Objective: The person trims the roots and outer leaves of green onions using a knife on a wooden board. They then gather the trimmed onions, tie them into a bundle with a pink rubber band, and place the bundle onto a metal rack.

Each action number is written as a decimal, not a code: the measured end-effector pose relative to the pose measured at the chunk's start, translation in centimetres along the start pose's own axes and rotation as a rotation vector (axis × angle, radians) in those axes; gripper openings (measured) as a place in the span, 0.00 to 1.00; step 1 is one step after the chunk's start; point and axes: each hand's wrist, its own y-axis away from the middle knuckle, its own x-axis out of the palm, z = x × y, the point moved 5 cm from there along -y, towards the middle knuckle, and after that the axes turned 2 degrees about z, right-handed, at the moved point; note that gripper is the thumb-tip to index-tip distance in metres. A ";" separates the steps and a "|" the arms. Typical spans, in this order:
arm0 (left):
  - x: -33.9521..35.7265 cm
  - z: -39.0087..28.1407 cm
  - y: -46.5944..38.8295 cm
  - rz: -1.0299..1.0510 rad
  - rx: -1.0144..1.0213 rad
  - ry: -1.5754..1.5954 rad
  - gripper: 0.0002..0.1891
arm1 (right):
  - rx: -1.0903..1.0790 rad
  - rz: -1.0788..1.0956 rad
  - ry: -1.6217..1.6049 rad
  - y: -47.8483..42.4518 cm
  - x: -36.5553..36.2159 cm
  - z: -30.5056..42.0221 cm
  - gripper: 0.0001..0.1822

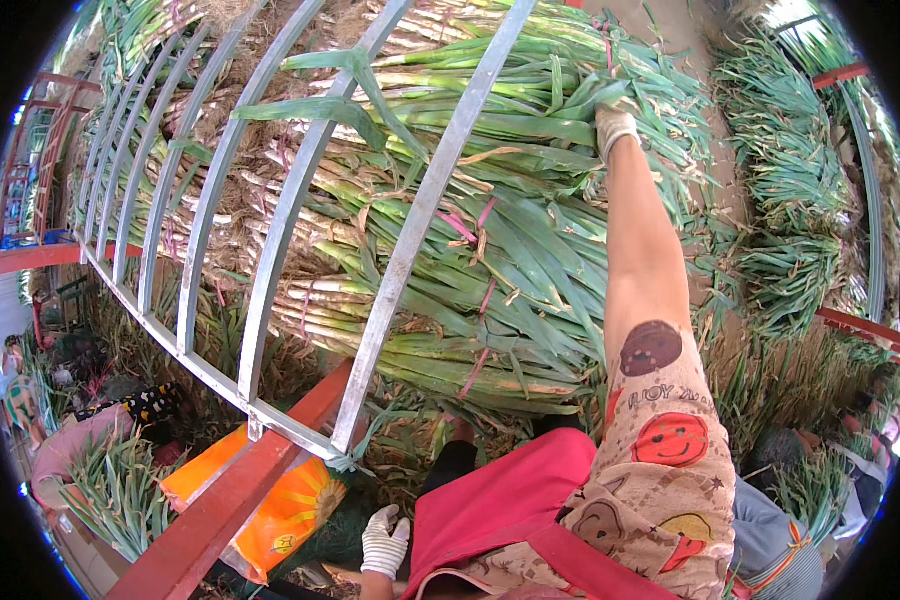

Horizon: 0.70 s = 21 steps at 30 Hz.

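Note:
My right hand (616,129), in a whitish glove, is stretched far forward onto the green tops of a large pile of leeks or long green onions (525,240). Leaves partly cover its fingers, so its grip cannot be made out. The stalks lie in bundles bound with pink ties (459,225), white root ends to the left and leaves to the right. Low in the view, my left hand (386,541) wears a striped white glove. It hangs beside my pink apron (495,495) with fingers bent and apart, holding nothing.
A curved metal slatted rack (319,161) stands over the pile's left side, with a red metal beam (217,480) below. Near it lies an orange bag (292,517). More green stalks (784,165) are heaped at right. Other people (82,450) are at far left.

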 end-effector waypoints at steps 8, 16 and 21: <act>1.8 -17.8 -4.2 -0.054 0.381 0.064 0.17 | -0.098 -0.786 -0.901 15.3 2.4 2.5 0.04; 8.4 -45.7 -17.8 -0.234 0.344 0.602 0.44 | -0.021 -0.201 -1.616 34.7 9.9 6.4 0.08; 12.4 -47.5 -22.3 -0.283 0.307 0.329 0.55 | -0.020 -0.226 -1.074 30.1 13.8 11.0 0.11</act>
